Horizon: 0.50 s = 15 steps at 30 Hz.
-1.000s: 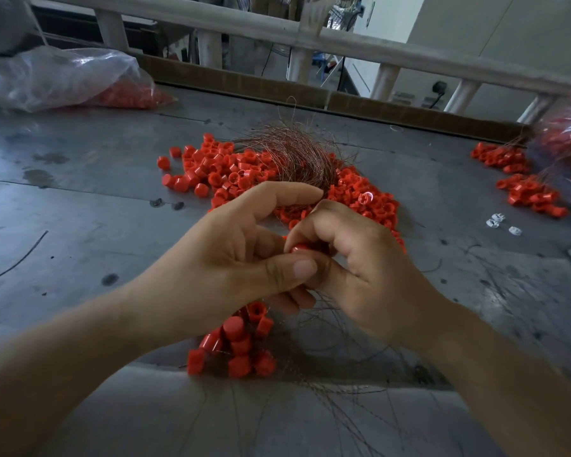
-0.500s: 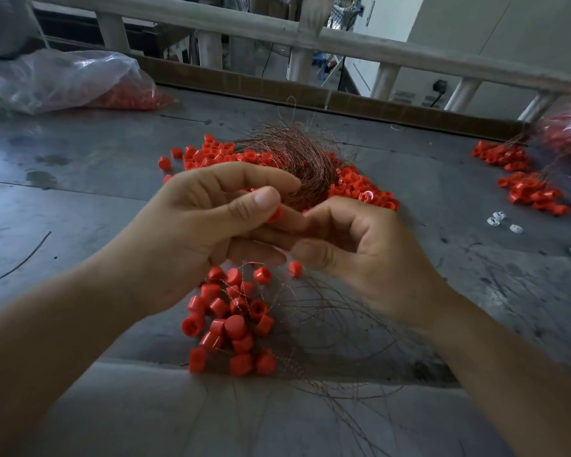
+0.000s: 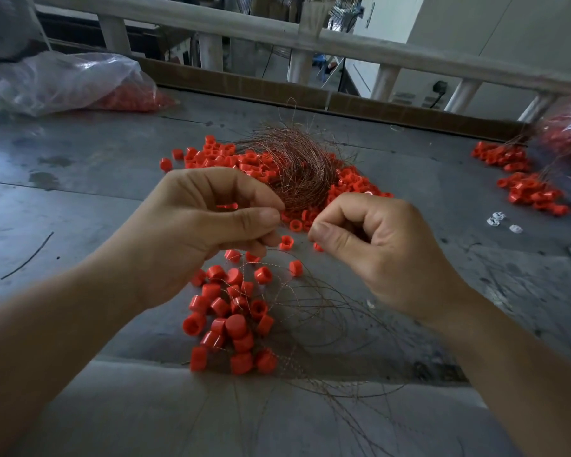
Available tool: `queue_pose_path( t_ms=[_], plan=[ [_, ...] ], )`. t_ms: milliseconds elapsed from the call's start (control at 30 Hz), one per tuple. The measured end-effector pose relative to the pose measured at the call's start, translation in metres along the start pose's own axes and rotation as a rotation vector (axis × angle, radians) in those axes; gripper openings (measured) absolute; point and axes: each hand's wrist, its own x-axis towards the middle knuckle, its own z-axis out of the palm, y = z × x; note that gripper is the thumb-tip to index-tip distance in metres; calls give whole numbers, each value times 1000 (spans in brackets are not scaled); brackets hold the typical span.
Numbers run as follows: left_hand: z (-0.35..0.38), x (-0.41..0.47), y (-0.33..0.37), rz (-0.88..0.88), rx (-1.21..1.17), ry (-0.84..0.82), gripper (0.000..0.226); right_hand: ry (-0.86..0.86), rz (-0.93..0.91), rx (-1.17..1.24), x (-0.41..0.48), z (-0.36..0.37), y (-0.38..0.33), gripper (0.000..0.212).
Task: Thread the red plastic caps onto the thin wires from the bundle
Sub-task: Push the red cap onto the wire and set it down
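Observation:
A tangled bundle of thin copper-coloured wires lies on a heap of loose red plastic caps in the middle of the grey table. My left hand is raised in front of it, thumb and forefinger pinched together, with a red cap showing inside the curled fingers. My right hand is a little to the right, fingers curled and pinched, apparently on a thin wire; a red cap peeks out below its thumb. Under my hands lies a cluster of caps strung on wires.
A clear plastic bag with red caps lies at the far left. More caps and another bag are at the right edge, with small white pieces nearby. A wooden rail runs behind the table. Loose wires trail toward me.
My hands, pressed together before, have risen and come apart, leaving a small gap between the fingertips. The cluster of strung caps beneath them has come into full view.

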Motion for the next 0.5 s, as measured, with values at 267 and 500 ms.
queue_pose_path(
  t_ms=[267,500],
  plan=[
    [-16,5,1,12,352,43,38,-124,46,-58,0,-2,3,16],
    [-23,5,-7,-79,627,-135,21,-262,113,-184,-1,-1,4,5]
  ],
)
